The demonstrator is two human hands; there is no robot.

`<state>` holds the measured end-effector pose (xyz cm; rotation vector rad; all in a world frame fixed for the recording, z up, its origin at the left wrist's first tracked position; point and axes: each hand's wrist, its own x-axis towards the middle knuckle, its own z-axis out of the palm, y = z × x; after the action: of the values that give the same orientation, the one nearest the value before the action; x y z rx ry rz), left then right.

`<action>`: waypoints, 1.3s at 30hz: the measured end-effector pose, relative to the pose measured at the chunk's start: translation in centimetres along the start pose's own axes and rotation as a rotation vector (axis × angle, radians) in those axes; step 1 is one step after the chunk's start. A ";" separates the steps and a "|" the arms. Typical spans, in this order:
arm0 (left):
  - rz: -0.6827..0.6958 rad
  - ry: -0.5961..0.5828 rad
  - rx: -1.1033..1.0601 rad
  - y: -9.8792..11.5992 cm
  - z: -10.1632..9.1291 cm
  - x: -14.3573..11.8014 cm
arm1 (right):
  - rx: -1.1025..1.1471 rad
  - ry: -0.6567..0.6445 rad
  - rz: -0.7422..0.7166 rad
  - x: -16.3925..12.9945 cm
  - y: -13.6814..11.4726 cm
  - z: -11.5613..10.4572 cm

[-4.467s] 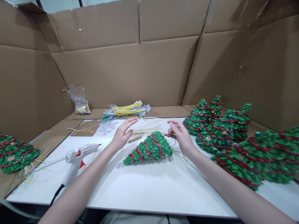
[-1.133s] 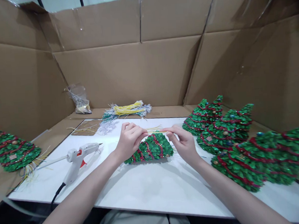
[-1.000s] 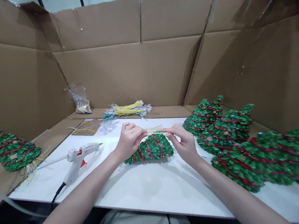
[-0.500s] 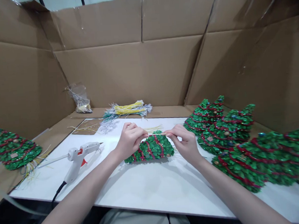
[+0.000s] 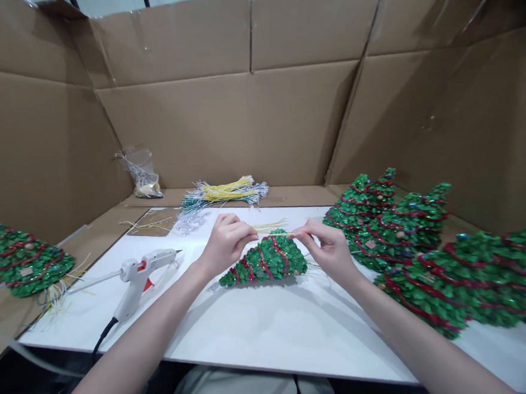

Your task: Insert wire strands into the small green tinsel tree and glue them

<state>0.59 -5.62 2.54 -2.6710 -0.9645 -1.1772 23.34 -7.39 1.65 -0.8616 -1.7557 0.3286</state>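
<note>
Between my two hands a thin pale yellow wire (image 5: 275, 235) is stretched level. My left hand (image 5: 229, 242) is closed on its left end, fingers curled. The other end is pinched between thumb and fingertips of my right hand (image 5: 324, 245). Just below the wire, a small green Christmas tree (image 5: 264, 262) with red garland lies on its side on the white board, tip to the left. Behind it lie several more thin yellow wires, partly hidden by my hands.
A white glue gun (image 5: 143, 277) stands at left near another decorated tree (image 5: 24, 256). Bundled yellow and white wires (image 5: 226, 192) and a plastic bag (image 5: 142, 175) lie at the back. Several trees (image 5: 395, 230) crowd the right side. Cardboard walls (image 5: 222, 128) surround the white board (image 5: 263, 335).
The wire remains held between both hands, which have shifted only slightly. The lying tree stays put.
</note>
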 end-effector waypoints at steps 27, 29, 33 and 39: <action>-0.052 0.069 0.066 -1.4 -0.2 -0.1 | 0.071 0.032 0.024 0.2 0.2 -0.2; -0.043 0.070 0.066 -1.4 -0.2 -0.2 | 0.077 0.025 0.023 0.1 0.2 -0.2; -0.029 0.083 0.065 -1.4 -0.2 -0.2 | 0.071 0.015 0.022 0.1 0.4 -0.3; -0.029 0.087 0.083 -1.2 -0.2 -0.1 | 0.064 -0.018 0.015 0.0 0.4 -0.4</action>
<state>-0.35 -4.77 2.38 -2.5278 -1.0188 -1.2198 23.84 -7.14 1.56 -0.8278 -1.7468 0.4015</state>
